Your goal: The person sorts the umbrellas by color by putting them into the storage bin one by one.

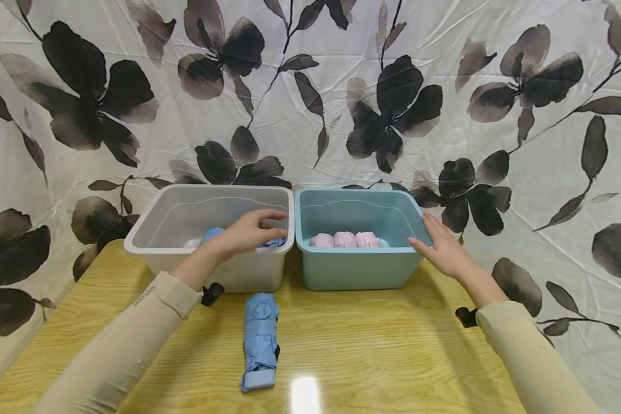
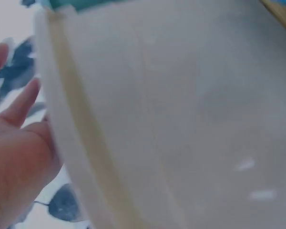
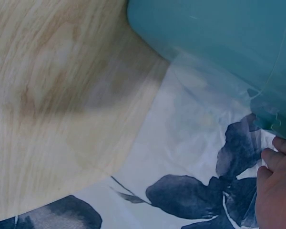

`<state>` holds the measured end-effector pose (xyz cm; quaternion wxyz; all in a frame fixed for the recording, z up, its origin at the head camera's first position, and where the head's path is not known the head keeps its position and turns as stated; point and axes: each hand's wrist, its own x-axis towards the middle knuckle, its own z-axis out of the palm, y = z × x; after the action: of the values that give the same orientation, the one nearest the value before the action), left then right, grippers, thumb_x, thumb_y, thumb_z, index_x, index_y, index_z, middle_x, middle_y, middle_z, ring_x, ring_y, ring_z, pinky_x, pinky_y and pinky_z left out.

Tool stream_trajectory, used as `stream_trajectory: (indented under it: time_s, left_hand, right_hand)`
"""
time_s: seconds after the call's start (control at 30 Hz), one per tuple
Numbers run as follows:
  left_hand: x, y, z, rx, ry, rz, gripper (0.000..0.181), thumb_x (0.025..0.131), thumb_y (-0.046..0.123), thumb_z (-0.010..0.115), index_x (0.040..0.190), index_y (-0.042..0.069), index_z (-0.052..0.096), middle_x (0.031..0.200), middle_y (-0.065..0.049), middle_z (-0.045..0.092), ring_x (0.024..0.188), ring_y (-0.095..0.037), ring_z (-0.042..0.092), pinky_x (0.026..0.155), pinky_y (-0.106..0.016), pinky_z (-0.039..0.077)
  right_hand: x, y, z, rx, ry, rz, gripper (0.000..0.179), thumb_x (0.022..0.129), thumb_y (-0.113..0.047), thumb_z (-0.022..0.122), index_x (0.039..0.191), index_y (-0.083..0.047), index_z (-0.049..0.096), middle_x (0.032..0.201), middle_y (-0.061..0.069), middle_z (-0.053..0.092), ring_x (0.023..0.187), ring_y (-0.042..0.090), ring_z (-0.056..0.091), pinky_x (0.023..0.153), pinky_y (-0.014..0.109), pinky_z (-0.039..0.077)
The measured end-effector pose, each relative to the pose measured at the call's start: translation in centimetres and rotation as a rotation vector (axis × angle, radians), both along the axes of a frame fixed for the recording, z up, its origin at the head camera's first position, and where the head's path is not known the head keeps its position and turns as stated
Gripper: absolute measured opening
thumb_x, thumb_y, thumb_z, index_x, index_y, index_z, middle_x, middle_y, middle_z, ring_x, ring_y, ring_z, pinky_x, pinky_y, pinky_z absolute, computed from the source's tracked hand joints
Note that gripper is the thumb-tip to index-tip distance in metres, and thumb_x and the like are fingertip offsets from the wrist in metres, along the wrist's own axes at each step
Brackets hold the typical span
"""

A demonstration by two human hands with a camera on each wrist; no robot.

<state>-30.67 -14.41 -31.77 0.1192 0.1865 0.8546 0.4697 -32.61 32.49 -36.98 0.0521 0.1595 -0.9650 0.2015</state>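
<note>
My left hand [image 1: 253, 230] hovers over the right part of the grey bin [image 1: 157, 247], thumb and fingers apart with nothing visible between them. Partly hidden behind it, blue bundles [image 1: 213, 233] lie inside that bin. The left wrist view shows the hand [image 2: 21, 152] beside the bin's pale wall [image 2: 148, 119]. My right hand [image 1: 447, 250] rests at the right rim of the teal bin [image 1: 354, 270], fingers extended. Three pink rolled bundles [image 1: 345, 240] sit in a row in the teal bin. On the table in front lies a folded blue umbrella [image 1: 261, 339] in its strap, handle toward me.
Both bins stand side by side on a yellow wood-grain table [image 1: 372, 345]. Behind and around it hangs a white cloth [image 1: 310, 132] with dark flowers. The table's edge [image 3: 133, 148] shows near the teal bin in the right wrist view.
</note>
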Motion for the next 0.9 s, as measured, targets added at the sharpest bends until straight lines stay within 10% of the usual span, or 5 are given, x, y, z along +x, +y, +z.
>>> stream_trajectory:
  time_s: [0.37, 0.7, 0.9]
  left_hand:
    - [6.5, -0.7, -2.8, 0.339, 0.258, 0.096, 0.045, 0.102, 0.004, 0.064, 0.146, -0.001, 0.056, 0.148, -0.019, 0.051, 0.130, -0.042, 0.057, 0.100, -0.028, 0.053]
    - [10.6, -2.7, -7.0, 0.232, 0.277, 0.188, 0.044, 0.101, 0.008, 0.068, 0.144, 0.003, 0.059, 0.138, -0.017, 0.058, 0.107, -0.021, 0.063, 0.086, -0.026, 0.056]
    - [11.3, -3.1, -9.6, 0.140, 0.252, 0.185, 0.051, 0.098, 0.005, 0.070, 0.146, -0.002, 0.054, 0.137, -0.022, 0.054, 0.111, -0.033, 0.063, 0.086, -0.028, 0.056]
  right_hand:
    - [-0.1, 0.3, 0.1, 0.017, -0.011, 0.009, 0.088, 0.108, -0.052, 0.047, 0.165, 0.003, 0.009, 0.171, 0.027, 0.009, 0.156, 0.050, 0.011, 0.121, 0.070, 0.015]
    - [0.0, 0.0, 0.3, 0.017, -0.016, 0.014, 0.088, 0.108, -0.052, 0.047, 0.165, 0.002, 0.009, 0.172, 0.026, 0.008, 0.157, 0.050, 0.010, 0.122, 0.070, 0.014]
    - [0.1, 0.1, 0.2, 0.004, -0.020, 0.007, 0.088, 0.108, -0.052, 0.048, 0.166, 0.001, 0.008, 0.172, 0.025, 0.008, 0.157, 0.049, 0.009, 0.121, 0.070, 0.014]
